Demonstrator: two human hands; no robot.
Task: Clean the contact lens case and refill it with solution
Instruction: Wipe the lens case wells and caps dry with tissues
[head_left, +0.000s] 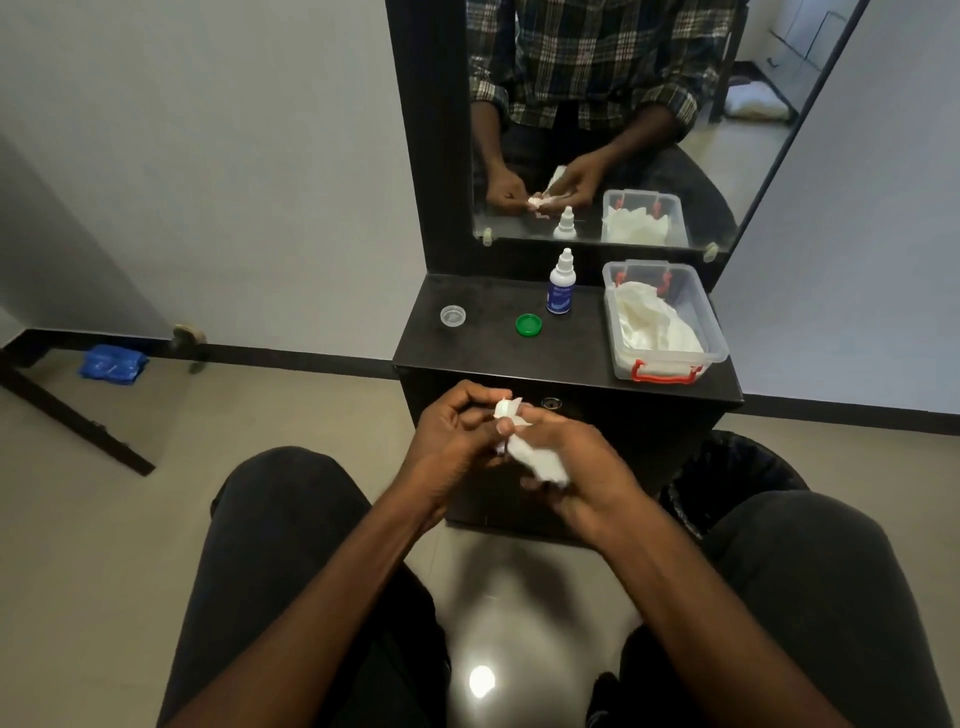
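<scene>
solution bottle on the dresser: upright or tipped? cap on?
Upright. The solution bottle stands on its base on the dresser top, nozzle pointing up, white cap seemingly on.

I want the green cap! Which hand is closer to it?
Left. The left hand is just below the green cap, slightly left; the right hand sits lower and further right.

The black dresser top (483, 348) bears a clear cap (452, 315), green cap (529, 324), solution bottle (560, 285) and tissue-filled plastic box (665, 322).

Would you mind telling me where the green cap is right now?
The green cap lies on the black counter below the mirror, just left of the solution bottle and right of the clear cap.
</scene>
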